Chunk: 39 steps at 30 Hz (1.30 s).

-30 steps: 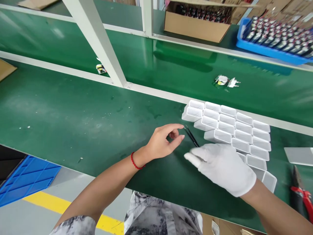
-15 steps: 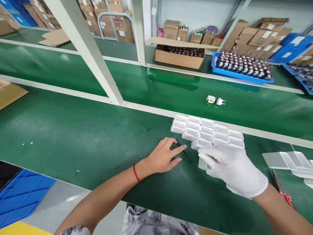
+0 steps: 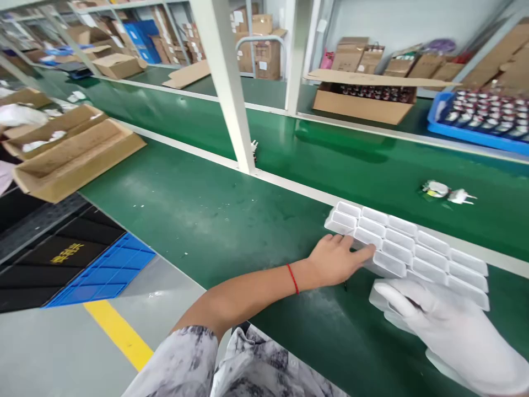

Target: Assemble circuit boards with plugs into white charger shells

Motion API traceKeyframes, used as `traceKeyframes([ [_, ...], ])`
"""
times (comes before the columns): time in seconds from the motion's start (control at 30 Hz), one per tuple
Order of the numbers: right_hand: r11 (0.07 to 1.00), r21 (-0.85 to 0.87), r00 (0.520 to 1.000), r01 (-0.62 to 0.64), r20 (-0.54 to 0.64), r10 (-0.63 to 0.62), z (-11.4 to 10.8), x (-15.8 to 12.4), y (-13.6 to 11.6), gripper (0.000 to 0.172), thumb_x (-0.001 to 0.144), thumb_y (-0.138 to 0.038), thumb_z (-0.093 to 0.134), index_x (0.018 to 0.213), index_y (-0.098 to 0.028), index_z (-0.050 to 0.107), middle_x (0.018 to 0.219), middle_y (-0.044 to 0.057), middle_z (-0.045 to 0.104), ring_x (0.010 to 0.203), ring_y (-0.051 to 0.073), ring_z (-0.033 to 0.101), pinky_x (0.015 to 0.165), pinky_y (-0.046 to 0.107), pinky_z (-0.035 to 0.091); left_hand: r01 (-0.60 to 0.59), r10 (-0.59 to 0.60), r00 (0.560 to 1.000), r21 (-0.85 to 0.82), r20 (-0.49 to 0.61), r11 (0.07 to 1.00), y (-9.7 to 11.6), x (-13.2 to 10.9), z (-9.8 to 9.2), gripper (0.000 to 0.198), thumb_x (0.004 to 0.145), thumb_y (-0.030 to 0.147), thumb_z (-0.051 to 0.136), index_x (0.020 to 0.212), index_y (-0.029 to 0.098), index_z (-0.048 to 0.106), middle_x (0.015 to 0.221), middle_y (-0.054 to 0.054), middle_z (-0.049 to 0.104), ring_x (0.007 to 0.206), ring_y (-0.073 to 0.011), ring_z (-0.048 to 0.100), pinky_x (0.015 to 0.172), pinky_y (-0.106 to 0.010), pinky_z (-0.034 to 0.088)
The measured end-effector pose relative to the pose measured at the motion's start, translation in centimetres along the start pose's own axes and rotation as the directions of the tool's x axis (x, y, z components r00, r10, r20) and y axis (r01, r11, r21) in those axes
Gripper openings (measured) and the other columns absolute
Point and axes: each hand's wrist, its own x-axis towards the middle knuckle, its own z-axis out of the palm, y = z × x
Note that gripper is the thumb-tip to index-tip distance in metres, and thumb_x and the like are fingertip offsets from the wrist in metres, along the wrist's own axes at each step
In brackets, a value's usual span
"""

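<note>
My bare left hand [image 3: 336, 259], with a red string at the wrist, is low over the table. Its fingers are apart, and its forefinger reaches the left edge of a block of white translucent plastic cases [image 3: 397, 251]. These open-topped cases stand side by side in rows. The tip of a thin dark tool [image 3: 345, 285] shows beneath the left hand; the rest is hidden. In a white glove, my right hand [image 3: 438, 314] lies over the near rows, fingers curled toward the thumb. What they hold, if anything, is hidden. A pale translucent edge [image 3: 446, 369] shows below the glove.
A white post [image 3: 227, 88] rises from the rail behind the green table [image 3: 198, 220]. Beyond it lie white plug parts [image 3: 448, 193], an open carton [image 3: 359, 105] and a blue tray [image 3: 475, 132] of small parts. Long cardboard boxes [image 3: 82, 160] stand left.
The view has swung left. My left hand has moved from the dark tool to the edge of the cases, covering most of the tool. The right hand stays over the near cases.
</note>
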Motion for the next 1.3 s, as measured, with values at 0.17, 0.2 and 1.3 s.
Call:
traceKeyframes([
  [0.17,0.959,0.197,0.976,-0.204,0.115,0.184,-1.1,1.0,-2.4,0.033,0.101,-0.039,0.042,0.108,-0.031,0.073,0.091,0.004,0.075,0.076,0.024,0.07,0.07,0.039,0.057,0.034,-0.032,0.999,-0.096,0.02,0.995,-0.4,1.1,0.2,0.032,0.096,0.028,0.053,0.127,0.022,0.057,0.101,-0.01,0.066,0.098,-0.027,0.064,0.08,-0.036,0.051],
  [0.2,0.9,0.302,0.947,-0.313,0.164,0.275,-1.1,1.1,-2.7,0.035,0.101,-0.042,0.042,0.114,-0.03,0.072,0.086,0.004,0.074,0.072,0.022,0.069,0.069,0.038,0.057,0.042,-0.041,0.999,-0.113,0.013,0.993,-0.4,1.3,0.2,0.031,0.095,0.028,0.054,0.125,0.021,0.058,0.099,-0.01,0.066,0.097,-0.0269,0.064,0.08,-0.036,0.051],
  [1.3,0.866,-0.15,0.824,-0.477,0.267,0.5,5.6,21.5,-0.3,0.045,0.092,-0.045,0.05,0.128,-0.022,0.064,0.097,0.007,0.076,0.089,0.03,0.07,0.076,0.042,0.054,-0.013,-0.014,0.999,-0.604,-0.04,0.797,-10.7,-7.7,-2.3,0.071,0.087,0.025,0.058,0.148,0.011,0.025,0.144,-0.021,0.052,0.131,-0.0316,0.056,0.109,-0.05,0.049],
])
